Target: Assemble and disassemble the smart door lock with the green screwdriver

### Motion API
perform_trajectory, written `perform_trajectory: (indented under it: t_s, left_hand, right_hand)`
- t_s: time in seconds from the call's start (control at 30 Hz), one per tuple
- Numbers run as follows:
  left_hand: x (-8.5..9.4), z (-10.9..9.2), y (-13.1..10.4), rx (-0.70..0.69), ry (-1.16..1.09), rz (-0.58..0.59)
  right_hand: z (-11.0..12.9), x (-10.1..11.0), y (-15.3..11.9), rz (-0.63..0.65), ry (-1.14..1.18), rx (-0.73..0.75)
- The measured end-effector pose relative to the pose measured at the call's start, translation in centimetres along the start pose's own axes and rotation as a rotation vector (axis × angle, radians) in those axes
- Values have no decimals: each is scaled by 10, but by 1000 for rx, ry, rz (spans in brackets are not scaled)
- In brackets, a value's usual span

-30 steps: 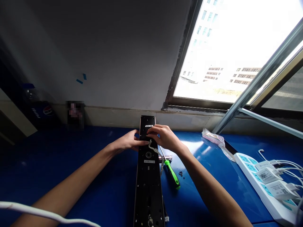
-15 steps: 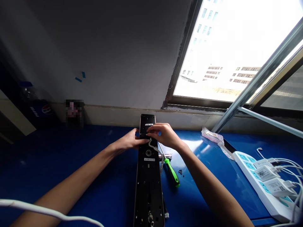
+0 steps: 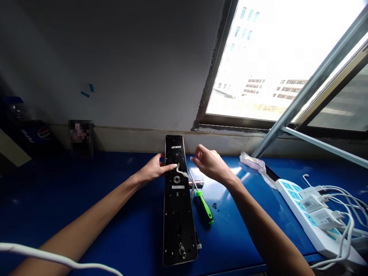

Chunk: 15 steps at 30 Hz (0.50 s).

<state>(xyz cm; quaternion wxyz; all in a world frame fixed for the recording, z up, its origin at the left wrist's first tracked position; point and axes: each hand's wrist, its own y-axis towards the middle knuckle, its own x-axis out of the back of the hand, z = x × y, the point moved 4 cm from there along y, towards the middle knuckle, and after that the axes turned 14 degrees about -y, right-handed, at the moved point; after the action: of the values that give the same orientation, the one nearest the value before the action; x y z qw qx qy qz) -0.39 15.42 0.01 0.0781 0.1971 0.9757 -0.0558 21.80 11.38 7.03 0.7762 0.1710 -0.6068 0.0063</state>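
Observation:
A long black door-lock panel (image 3: pixel 177 207) lies lengthwise on the blue table (image 3: pixel 115 214), its far end near the wall. My left hand (image 3: pixel 152 168) rests against the panel's left edge, thumb pressing a white cable (image 3: pixel 184 174) on its upper part. My right hand (image 3: pixel 209 163) hovers just right of the panel, lifted off it, fingers loosely curled with nothing visible in them. A green-handled screwdriver (image 3: pixel 203 203) lies right of the panel, below my right hand.
Small dark screws (image 3: pixel 215 206) lie beside the screwdriver. A white power strip (image 3: pixel 310 214) with several chargers and cables sits at the right. A plastic bag (image 3: pixel 253 163) lies near the window sill. A white cable (image 3: pixel 57 260) crosses the lower left. A cola bottle (image 3: pixel 34 134) stands far left.
My right hand has lifted off the panel's upper part and moved right. My left hand stays on the panel and cable. The view has shifted slightly.

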Motion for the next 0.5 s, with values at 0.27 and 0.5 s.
perform_trajectory:
  t_s: [0.27, 0.5]
  left_hand:
    - [-7, -1, -5, -60, 14, -61]
    - [-15, -5, -7, -69, 49, -81]
  right_hand:
    - [-10, -45, -48, 386, -20, -25]
    - [-23, -23, -35, 347, 194, -154]
